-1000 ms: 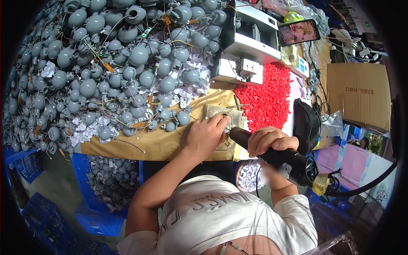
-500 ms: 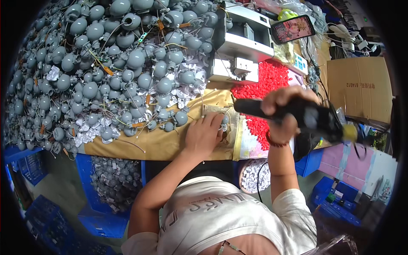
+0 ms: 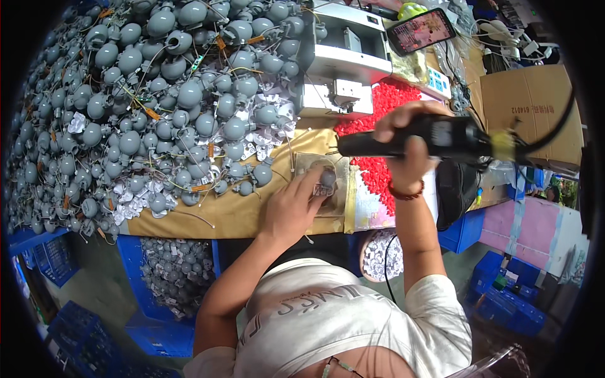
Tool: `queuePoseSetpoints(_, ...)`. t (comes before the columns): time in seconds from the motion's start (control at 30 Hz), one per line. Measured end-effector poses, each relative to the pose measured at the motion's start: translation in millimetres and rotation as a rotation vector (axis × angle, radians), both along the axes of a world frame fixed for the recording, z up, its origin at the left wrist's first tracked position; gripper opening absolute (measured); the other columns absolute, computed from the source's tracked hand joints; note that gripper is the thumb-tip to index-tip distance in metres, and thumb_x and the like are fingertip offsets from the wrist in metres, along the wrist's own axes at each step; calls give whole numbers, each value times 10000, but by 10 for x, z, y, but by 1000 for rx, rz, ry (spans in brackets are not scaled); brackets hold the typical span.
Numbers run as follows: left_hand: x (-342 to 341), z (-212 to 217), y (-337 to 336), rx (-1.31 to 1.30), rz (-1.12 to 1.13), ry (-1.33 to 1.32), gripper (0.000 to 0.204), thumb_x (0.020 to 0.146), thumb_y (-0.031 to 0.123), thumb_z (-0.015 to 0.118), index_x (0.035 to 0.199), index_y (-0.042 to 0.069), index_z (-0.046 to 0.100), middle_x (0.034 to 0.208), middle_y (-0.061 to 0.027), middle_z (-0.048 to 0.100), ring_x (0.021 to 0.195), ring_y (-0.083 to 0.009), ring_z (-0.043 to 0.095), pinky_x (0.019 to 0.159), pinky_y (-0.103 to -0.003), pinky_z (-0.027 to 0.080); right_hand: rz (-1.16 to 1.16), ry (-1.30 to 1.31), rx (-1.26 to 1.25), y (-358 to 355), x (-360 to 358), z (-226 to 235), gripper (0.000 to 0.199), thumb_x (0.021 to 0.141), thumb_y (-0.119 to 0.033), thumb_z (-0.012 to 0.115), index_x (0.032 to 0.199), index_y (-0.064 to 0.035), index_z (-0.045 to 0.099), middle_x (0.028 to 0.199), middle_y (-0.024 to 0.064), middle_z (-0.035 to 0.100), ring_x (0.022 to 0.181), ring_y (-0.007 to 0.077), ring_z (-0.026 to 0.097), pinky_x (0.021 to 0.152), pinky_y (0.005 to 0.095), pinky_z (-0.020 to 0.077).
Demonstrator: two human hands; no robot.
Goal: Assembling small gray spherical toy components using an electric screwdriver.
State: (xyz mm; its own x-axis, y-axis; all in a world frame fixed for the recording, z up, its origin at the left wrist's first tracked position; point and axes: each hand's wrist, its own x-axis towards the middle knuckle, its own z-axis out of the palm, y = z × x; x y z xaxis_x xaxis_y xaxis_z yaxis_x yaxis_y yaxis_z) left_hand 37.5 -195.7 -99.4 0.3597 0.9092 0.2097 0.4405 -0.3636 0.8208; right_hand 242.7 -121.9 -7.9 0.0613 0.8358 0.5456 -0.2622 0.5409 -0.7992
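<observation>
My left hand (image 3: 293,205) reaches over the bench, its fingers closed on a small grey ball-shaped housing (image 3: 328,177). That housing sits on a flat, worn fixture plate (image 3: 339,206) near the bench's front edge. My right hand (image 3: 406,143) is wrapped round a black corded electric screwdriver (image 3: 450,133), held almost level. Its narrow end points left, above and to the right of the housing and apart from it. The fingers hide part of the tool's body and part of the housing.
A large heap of grey ball housings (image 3: 129,142) with wires covers the left side. Red small parts (image 3: 375,170) lie under the tool. A white machine (image 3: 350,60), phone (image 3: 421,31) and cardboard box (image 3: 532,116) stand behind. A blue bin (image 3: 129,264) sits below the bench.
The screwdriver has swung from a slant to nearly level, its cord end rising. My left hand stays at the grey housing. The whole view has shifted slightly.
</observation>
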Motion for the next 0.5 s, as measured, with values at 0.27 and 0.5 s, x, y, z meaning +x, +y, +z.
queuePoseSetpoints(0.27,-338,123,-256,-655,-65,-518,701,931,16,705,1552,14,378,1088,-63,631,739,-37,537,695,-201,457,174,119,-609,-1064,690,395,599,822,-261,811,1262,-42,469,839,116,581,588,215,605,554,358,551)
queuePoseSetpoints(0.5,-306,250,-209,-859,-143,-728,661,994,58,648,1566,-1,321,1171,-71,620,849,-46,570,743,-196,460,-163,-322,-782,-1384,991,-538,424,761,-14,712,1124,-32,492,844,100,631,667,199,658,618,346,552)
